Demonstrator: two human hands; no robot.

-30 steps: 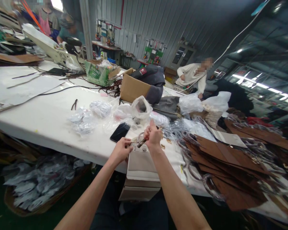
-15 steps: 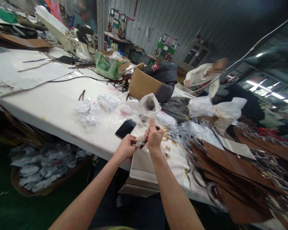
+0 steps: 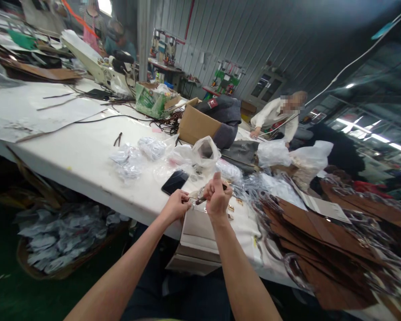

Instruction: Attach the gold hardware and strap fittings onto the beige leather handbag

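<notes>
My right hand (image 3: 218,196) is closed in a fist around the dark handle of a hand tool (image 3: 202,200) that points left. My left hand (image 3: 177,206) pinches a small part at the tool's tip; the part is too small to name. Both hands are over the top edge of a beige bag (image 3: 197,232) that hangs off the front edge of the white table (image 3: 76,154). A black phone (image 3: 175,182) lies just to the left of my hands. Small gold fittings (image 3: 232,207) lie to the right of them.
Brown leather pieces (image 3: 317,232) in plastic are stacked on the right. Clear plastic bags (image 3: 130,158), pliers (image 3: 117,139), a cardboard box (image 3: 195,125) and a sewing machine (image 3: 93,67) sit further back. A basket of plastic wrappers (image 3: 60,240) stands on the floor left. Other people work behind.
The view has shifted slightly. My hands stay together over the bag's top, with my right fist raised a little and the tool still at my left fingers.
</notes>
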